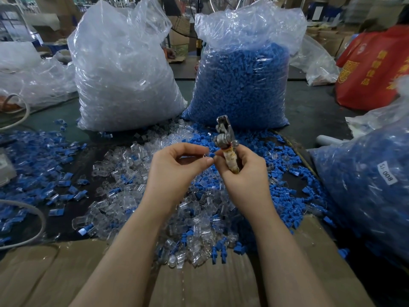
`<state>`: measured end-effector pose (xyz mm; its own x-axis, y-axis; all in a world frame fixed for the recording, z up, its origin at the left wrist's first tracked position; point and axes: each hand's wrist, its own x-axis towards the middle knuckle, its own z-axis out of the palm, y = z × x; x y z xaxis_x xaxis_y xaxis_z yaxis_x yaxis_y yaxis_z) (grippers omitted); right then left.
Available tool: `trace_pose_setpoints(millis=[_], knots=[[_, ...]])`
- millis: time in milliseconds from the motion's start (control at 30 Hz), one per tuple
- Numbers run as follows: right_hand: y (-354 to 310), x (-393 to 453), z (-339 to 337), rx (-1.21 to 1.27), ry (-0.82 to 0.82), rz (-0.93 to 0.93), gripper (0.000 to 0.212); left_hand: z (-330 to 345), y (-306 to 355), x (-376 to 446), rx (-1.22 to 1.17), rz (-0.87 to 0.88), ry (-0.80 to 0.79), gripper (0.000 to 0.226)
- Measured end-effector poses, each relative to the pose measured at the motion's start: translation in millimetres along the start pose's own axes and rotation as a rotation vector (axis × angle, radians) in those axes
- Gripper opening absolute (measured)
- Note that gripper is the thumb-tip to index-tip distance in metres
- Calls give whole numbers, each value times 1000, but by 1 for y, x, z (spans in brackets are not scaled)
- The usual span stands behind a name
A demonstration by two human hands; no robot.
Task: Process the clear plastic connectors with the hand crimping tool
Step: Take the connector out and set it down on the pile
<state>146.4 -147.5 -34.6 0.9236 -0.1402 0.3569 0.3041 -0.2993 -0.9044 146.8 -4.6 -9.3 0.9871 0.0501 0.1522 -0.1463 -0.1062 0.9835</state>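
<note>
At frame centre, my left hand [177, 165] pinches a small blue plastic plug [211, 155] between curled fingers, while my right hand [245, 173] grips the tape-wrapped metal crimping tool [225, 140] upright; glossy clear plastic connectors [124, 173] litter the worktop [309, 111] below.

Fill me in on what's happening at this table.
A person is assembling small plastic parts by hand. The right hand grips a hand crimping tool upright, while the left hand pinches a small clear connector with a blue piece beside it. Loose clear and blue parts cover the table.
</note>
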Motion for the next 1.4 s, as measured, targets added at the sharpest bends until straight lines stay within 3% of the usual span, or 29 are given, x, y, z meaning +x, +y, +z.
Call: trace_pose_setpoints(millis=[600, 667, 800, 900, 1067, 1400], knots=[[-1, -1, 0, -15, -38, 16, 12, 1, -6, 1, -29, 28, 37, 14], [-2, -1, 0, -22, -47, 20, 17, -1, -6, 2, -85, 4, 39, 13], [2, 1, -4, -60, -30, 21, 7, -3, -6, 3, -266, -72, 33, 14], [4, 2, -8, -76, -35, 46, 14, -4, -6, 4, -317, -77, 35, 16], [6, 4, -12, -125, -95, 67, 20, -7, -4, 5, -374, -44, 44, 30], [5, 2, -10, -253, -257, 89, 26, -8, -6, 6, -291, 73, 5, 29]])
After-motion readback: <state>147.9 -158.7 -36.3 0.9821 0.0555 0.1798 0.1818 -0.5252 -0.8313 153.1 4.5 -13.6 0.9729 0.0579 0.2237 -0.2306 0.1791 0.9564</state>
